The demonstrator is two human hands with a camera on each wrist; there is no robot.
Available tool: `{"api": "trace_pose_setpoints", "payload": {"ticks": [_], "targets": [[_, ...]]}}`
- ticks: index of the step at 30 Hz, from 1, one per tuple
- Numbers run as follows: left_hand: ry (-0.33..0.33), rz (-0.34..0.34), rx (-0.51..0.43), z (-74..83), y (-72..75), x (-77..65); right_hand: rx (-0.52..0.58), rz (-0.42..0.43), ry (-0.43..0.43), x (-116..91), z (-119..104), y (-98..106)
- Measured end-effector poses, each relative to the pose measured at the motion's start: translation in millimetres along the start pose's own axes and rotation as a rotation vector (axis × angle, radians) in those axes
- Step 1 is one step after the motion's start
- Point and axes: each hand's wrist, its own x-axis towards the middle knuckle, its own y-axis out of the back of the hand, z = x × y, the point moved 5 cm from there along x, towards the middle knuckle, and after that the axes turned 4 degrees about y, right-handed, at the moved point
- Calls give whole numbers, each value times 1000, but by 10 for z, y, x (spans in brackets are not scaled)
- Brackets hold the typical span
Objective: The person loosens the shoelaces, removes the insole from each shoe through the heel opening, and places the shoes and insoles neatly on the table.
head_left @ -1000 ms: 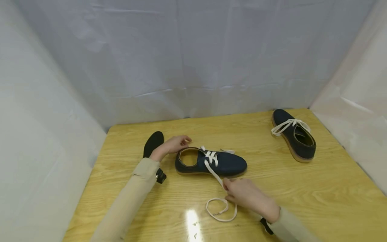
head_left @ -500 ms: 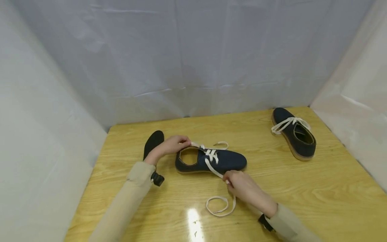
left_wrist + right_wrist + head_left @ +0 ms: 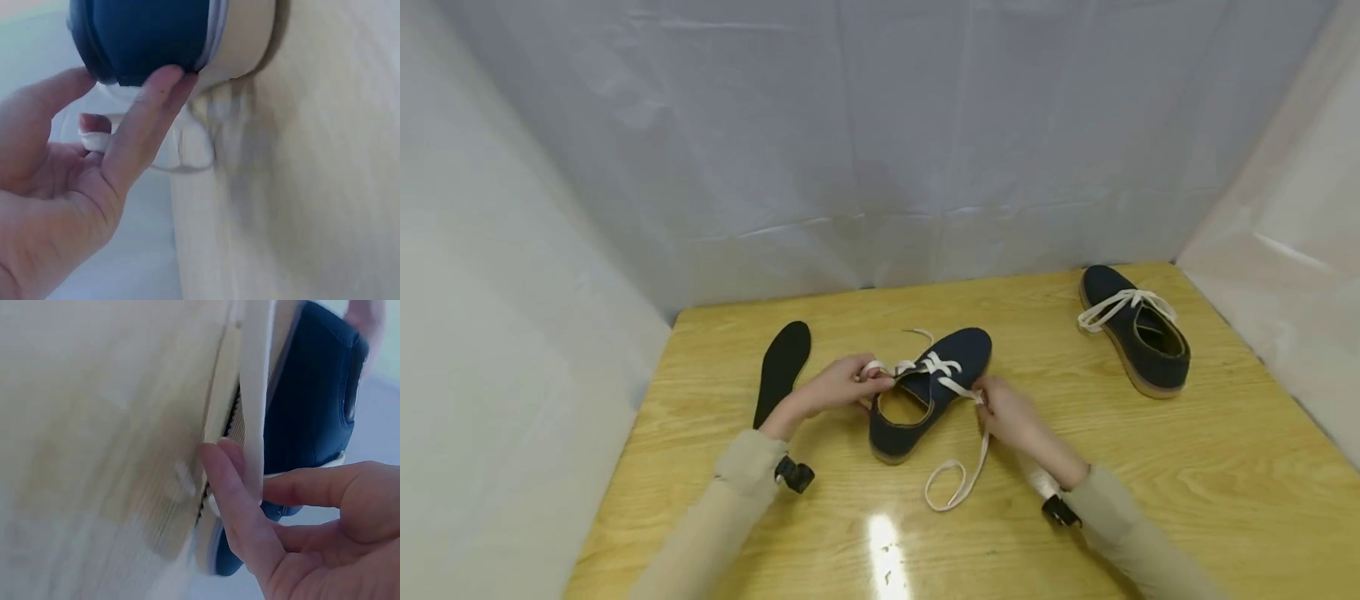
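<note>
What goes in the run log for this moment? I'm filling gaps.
left hand: pinches lace end | right hand: pinches lace | near shoe: angled on table

Both arms reach in from the near edge of the tabletop, beige sleeves, each with a small black device strapped at the wrist. Left hand (image 3: 835, 385) has its fingers (image 3: 147, 119) curled, pinching a lace end. Right hand (image 3: 1011, 414) is curled too, fingers (image 3: 240, 506) pinching the other lace, the two hands near each other.
</note>
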Motion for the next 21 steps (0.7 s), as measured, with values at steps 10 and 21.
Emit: {"api": "trace_pose_setpoints", "payload": {"ticks": [10, 21], "targets": [[-111, 47, -108, 159, -535, -17, 281, -60, -82, 171, 277, -64], [-27, 217, 35, 188, -538, -59, -162, -204, -19, 95, 163, 22]]}}
